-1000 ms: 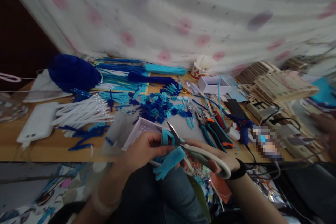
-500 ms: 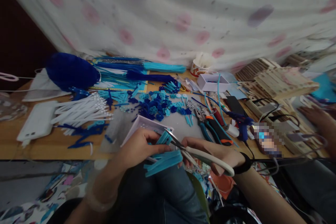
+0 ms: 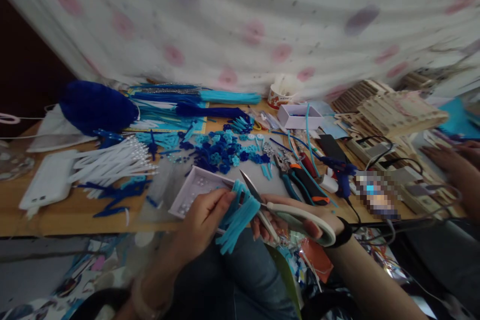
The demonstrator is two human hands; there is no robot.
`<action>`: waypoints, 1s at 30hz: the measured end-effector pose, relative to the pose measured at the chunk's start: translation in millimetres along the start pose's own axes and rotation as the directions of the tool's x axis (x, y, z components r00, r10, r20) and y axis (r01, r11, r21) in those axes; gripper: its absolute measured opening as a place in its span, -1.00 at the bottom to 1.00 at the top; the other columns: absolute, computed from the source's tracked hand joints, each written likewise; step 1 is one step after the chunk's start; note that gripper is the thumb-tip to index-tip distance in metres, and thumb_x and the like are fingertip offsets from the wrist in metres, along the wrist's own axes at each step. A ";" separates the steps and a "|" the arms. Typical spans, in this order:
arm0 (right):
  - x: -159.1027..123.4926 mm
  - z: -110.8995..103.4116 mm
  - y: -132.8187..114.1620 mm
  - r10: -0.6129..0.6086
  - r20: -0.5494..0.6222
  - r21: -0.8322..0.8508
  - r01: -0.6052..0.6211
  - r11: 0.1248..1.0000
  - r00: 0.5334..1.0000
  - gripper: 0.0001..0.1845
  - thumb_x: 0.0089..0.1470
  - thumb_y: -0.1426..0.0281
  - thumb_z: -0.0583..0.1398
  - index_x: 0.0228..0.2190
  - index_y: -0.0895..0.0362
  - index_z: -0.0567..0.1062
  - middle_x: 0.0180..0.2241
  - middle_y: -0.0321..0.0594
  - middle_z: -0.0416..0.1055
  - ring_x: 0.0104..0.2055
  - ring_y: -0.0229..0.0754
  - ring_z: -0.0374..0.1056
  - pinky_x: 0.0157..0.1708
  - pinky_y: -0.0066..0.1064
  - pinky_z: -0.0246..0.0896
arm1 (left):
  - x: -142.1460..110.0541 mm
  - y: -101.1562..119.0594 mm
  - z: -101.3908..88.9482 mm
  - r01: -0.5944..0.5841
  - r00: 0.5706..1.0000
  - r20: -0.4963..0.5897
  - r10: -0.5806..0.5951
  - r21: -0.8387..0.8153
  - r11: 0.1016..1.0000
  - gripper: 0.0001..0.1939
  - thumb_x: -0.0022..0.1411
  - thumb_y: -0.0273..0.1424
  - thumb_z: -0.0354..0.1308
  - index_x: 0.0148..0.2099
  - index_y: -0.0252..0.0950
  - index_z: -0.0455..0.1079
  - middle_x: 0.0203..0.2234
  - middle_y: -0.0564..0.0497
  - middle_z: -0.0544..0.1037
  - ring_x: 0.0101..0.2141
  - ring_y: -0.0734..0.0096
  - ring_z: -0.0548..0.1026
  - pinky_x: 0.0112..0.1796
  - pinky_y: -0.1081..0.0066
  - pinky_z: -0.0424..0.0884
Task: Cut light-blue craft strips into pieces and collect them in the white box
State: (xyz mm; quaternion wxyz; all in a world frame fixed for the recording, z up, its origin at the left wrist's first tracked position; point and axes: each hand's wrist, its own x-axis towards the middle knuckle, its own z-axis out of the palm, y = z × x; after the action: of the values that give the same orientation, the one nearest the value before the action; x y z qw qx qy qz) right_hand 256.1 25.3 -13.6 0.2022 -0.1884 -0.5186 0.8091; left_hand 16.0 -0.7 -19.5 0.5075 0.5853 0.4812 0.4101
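Observation:
Over my lap, my left hand [image 3: 205, 217] pinches a bundle of light-blue pipe cleaners [image 3: 242, 215], some of them bent over. My right hand [image 3: 296, 210] grips scissors with pale handles [image 3: 318, 222]. Their blades [image 3: 250, 185] are spread, pointing up and left beside the pipe cleaners. Behind my left hand a white box [image 3: 195, 180] holds small pearl-like beads. Farther back lies a heap of blue flower-shaped pieces [image 3: 221, 150].
White stems with beaded tips [image 3: 112, 162] and a white power bank [image 3: 48, 180] lie left. Pliers [image 3: 305, 185], a blue glue gun [image 3: 339, 172] and a power strip [image 3: 407, 187] are right. Another person's hand [image 3: 442, 160] rests at the far right.
The scissor blades have spread wider and come off the pipe cleaners. The bundle has tilted, its loose ends hanging lower. My left hand has shifted slightly, showing more of the bead box.

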 end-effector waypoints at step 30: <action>-2.0 9.5 9.8 -0.053 0.018 -0.010 0.053 0.999 0.998 -0.19 -0.13 -0.18 0.35 -0.08 0.18 0.40 -0.12 -0.07 0.46 -0.15 -0.13 0.38 -0.17 -0.36 0.24 | -1.2 10.8 0.0 0.182 0.963 -0.117 -0.244 -0.387 0.904 -0.81 -0.11 -0.40 0.43 -0.46 -0.30 0.47 -0.56 0.12 0.51 -0.51 0.53 0.43 -0.46 0.56 0.34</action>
State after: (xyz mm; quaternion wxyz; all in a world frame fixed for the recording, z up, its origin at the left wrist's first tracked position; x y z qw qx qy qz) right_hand 251.6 13.2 -18.6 0.2182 -0.1686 -0.5293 0.8024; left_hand 17.4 -2.0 -8.8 0.6103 0.3867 0.4956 0.4820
